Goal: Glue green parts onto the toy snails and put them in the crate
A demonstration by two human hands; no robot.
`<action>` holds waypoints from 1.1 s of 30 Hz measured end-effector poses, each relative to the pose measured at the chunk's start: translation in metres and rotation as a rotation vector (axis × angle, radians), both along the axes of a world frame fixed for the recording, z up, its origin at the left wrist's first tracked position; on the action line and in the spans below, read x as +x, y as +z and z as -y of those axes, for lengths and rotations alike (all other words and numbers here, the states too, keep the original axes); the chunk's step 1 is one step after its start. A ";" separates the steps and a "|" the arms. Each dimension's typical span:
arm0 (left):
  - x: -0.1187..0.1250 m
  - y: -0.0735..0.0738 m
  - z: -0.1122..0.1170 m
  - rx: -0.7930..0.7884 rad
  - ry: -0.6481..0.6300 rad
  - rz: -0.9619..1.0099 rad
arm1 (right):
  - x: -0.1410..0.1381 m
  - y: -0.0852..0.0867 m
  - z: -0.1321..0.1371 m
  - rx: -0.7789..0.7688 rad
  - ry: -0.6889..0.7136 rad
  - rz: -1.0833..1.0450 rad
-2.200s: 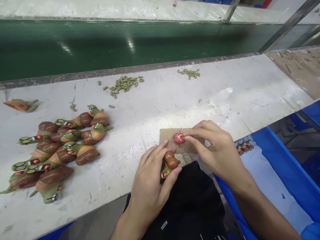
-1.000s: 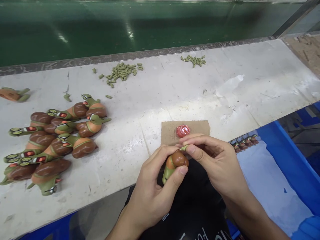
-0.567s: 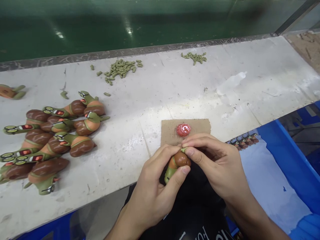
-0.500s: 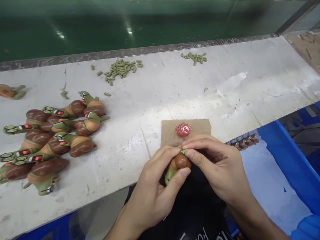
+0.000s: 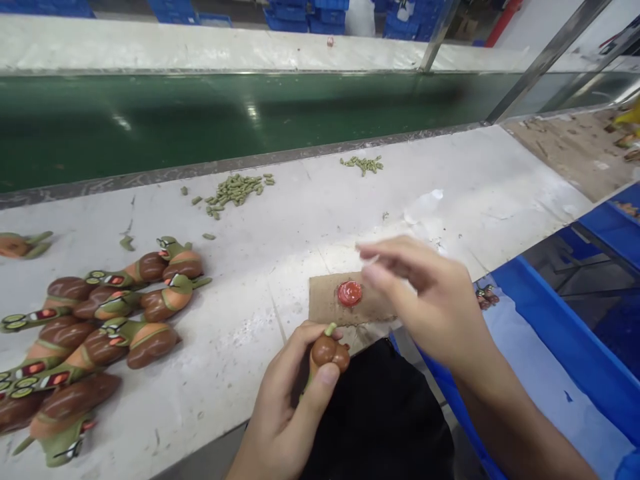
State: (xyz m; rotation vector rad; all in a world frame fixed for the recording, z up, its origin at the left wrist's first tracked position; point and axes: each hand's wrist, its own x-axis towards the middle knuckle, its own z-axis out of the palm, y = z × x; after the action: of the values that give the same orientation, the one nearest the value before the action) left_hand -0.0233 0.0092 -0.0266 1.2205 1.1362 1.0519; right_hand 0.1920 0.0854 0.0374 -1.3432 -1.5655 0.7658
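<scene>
Right hand [image 5: 425,293] had come away from the held snail-like figure [image 5: 330,355], where about half a second earlier it had pinched a green peg [image 5: 331,329] against the brown body. The camera view had also lifted, bringing blue crates [image 5: 285,17] into sight at the far side. At this moment the right hand was motion-blurred above the right end of the cardboard piece [image 5: 323,301]; its grip was released, thumb and forefinger parted, with nothing discernible between them.

The left hand [image 5: 290,403] maintained a firm grip on the figure, brown lobes uppermost, near the front edge of the bench [image 5: 245,333] and just short of the cardboard. On the cardboard rested a small round red dish [image 5: 349,293], its surface shiny.

Progress, as judged: the peg stood up unsupported from the figure and appeared seated; firmness could not be verified. Outstanding: loose pegs lay in a larger pile [image 5: 237,190] and a smaller pile [image 5: 367,165] at the rear of the bench. A cluster of similar figures [image 5: 150,343] lay at left; whether all carried pegs could not be determined. Further small figures [image 5: 486,297] lay in the lined blue bin [image 5: 545,303] at right, partly visible.
</scene>
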 end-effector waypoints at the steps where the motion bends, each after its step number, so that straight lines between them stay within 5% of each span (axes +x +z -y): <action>1: 0.002 0.000 0.001 -0.043 0.042 0.009 | 0.003 -0.003 -0.022 0.072 -0.072 0.079; 4: 0.007 0.003 0.004 -0.081 0.068 0.008 | 0.009 -0.021 -0.100 0.086 -0.215 0.446; 7: 0.009 0.007 0.004 -0.071 0.042 -0.006 | 0.008 -0.042 -0.167 0.026 -0.258 0.553; 11: 0.005 0.008 0.002 -0.120 0.031 -0.037 | 0.002 -0.060 -0.218 -0.026 -0.257 0.637; 27: 0.004 0.006 0.003 -0.088 0.002 -0.047 | 0.003 -0.068 -0.251 0.038 -0.199 0.765; 33: 0.006 0.008 -0.001 -0.082 -0.009 -0.029 | -0.006 -0.055 -0.259 0.026 -0.200 0.723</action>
State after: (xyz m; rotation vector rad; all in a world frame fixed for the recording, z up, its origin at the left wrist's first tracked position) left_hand -0.0175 0.0101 -0.0181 1.1783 1.1837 0.9742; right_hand 0.1865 0.3444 -0.0178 -1.8434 -1.9228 0.1211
